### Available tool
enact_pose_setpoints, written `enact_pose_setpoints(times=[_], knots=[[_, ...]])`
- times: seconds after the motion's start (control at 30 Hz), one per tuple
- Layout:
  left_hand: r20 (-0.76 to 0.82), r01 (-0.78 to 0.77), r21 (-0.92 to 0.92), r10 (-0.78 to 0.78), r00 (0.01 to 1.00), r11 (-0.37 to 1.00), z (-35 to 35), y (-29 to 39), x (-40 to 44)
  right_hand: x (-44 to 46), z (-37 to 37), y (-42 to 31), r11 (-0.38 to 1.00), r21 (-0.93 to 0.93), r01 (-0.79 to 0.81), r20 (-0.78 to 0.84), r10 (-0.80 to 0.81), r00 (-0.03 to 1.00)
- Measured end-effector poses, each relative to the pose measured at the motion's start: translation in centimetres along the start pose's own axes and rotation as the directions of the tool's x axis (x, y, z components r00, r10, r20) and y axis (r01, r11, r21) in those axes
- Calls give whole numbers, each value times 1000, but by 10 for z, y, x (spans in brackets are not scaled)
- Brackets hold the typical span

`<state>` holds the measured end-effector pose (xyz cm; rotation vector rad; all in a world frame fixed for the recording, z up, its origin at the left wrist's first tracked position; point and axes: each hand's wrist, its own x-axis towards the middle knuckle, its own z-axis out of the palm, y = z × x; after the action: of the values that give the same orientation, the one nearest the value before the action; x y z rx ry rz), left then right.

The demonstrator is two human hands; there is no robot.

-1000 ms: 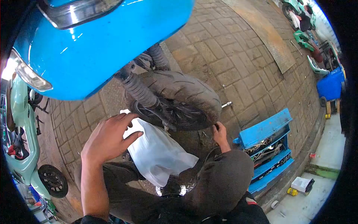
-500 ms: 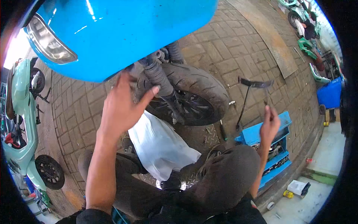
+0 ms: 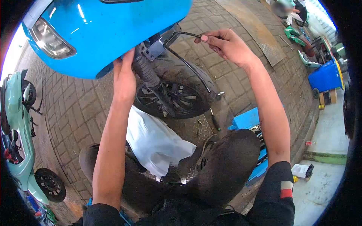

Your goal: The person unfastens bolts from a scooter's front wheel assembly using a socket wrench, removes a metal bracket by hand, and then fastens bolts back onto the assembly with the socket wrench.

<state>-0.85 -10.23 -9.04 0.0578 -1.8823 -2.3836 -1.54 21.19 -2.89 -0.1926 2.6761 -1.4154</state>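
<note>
My right hand (image 3: 226, 45) pinches one thin rod of a black metal bracket (image 3: 184, 62). The bracket's flat plate lies against the upper front fork, and its other bent rod hangs over the front tire (image 3: 181, 71). My left hand (image 3: 124, 81) reaches up under the edge of the blue front panel (image 3: 109, 34). It is beside the fork leg (image 3: 147, 75) with its fingers stretched upward; the fingertips are hidden. A white plastic sheet (image 3: 154, 143) lies between my knees, below the wheel (image 3: 177, 100).
An open blue toolbox (image 3: 245, 119) sits by my right knee. A screwdriver (image 3: 215, 120) lies beside the wheel. A pale green scooter (image 3: 19, 124) stands at left. Farther right are a blue bin (image 3: 326, 77) and a person (image 3: 292, 15) near another scooter.
My right hand has moved up and left, bringing the bracket from above the toolbox to the fork. My left hand has shifted slightly, its fingers now under the blue panel.
</note>
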Motion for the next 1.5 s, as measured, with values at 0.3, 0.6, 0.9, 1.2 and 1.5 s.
enact_pose_setpoints(times=[0.3,0.6,0.9,1.2,1.5], knots=[[63,-223,278,214,975,934,17,-3,-8,11,15,35,914,401,-59,139,3,990],[-24,-264,121,269,963,957,30,-21,-2,34,39,32,925,370,88,26,-105,994],[-44,-391,249,414,909,886,43,-24,3,61,62,57,930,273,245,-174,-203,964],[-125,-398,331,457,880,856,44,-35,8,60,47,103,900,374,224,-277,-122,953],[-114,-439,354,504,856,826,34,-39,10,24,98,179,902,263,-342,265,273,925]])
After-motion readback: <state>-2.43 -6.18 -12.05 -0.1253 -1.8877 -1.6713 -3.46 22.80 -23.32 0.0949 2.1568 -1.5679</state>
